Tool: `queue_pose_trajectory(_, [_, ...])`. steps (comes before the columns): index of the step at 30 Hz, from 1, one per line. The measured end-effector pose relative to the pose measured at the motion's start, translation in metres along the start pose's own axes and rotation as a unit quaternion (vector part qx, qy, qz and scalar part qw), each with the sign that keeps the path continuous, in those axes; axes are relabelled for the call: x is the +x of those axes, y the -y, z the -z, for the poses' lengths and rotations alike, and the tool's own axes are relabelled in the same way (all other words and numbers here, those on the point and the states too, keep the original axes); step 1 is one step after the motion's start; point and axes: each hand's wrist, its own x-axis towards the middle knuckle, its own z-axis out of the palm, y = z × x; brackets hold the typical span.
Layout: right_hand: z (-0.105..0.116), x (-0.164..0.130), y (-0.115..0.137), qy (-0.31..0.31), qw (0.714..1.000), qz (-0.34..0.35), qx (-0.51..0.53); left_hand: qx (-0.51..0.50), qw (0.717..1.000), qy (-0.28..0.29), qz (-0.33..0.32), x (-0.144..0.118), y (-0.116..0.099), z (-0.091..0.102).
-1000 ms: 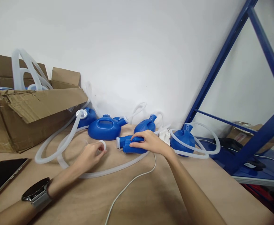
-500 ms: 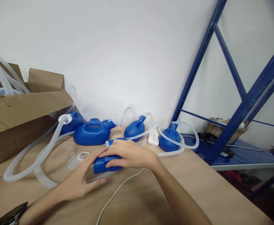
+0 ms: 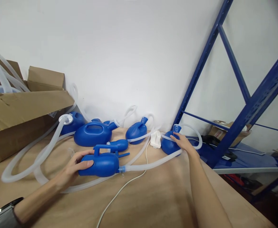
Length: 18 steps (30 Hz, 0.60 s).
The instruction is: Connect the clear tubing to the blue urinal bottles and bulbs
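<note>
Left hand [image 3: 75, 164] gripping blue jug [image 3: 100, 164] at its butt end, lying on table [image 3: 158, 196] just in front of big jug [image 3: 92, 134]. Right hand [image 3: 183, 142] resting, fingers loosely spread, on far jug [image 3: 168, 146], well right of big jug, touching hose [image 3: 153, 163].

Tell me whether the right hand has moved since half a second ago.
Yes. The right hand left the near blue container and went rightward to the one beside the blue rack post.

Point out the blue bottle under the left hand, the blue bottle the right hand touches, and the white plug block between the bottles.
blue bottle under the left hand [image 3: 103, 165], head view, on its side wall.
blue bottle at the right hand [image 3: 168, 146], head view, on its rounded body.
white plug block [image 3: 155, 139], head view, on its top face.
</note>
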Motion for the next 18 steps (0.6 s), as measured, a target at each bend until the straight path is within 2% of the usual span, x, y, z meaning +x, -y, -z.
queue_pose_trajectory(3, [-0.003, 0.0, -0.018, 0.038, 0.998, -0.043, 0.0, 0.031, 0.999, 0.019, 0.032, -0.005, -0.004, -0.005])
queue_pose_trajectory(7, [-0.002, 0.003, -0.016, 0.054, 0.993, -0.101, -0.01, 0.055, 0.997, 0.022, 0.04, -0.004, -0.005, -0.006])
queue_pose_trajectory(11, [0.01, 0.005, -0.017, 0.065, 0.984, -0.163, -0.031, 0.059, 0.997, 0.007, 0.04, -0.002, -0.007, -0.005])
queue_pose_trajectory(14, [0.025, 0.003, -0.026, 0.091, 0.981, -0.167, -0.039, 0.043, 0.999, 0.003, 0.025, -0.001, -0.008, -0.005])
queue_pose_trajectory(18, [0.047, -0.003, -0.039, 0.138, 0.981, -0.132, -0.034, 0.03, 0.999, -0.025, 0.007, 0.006, -0.004, -0.001])
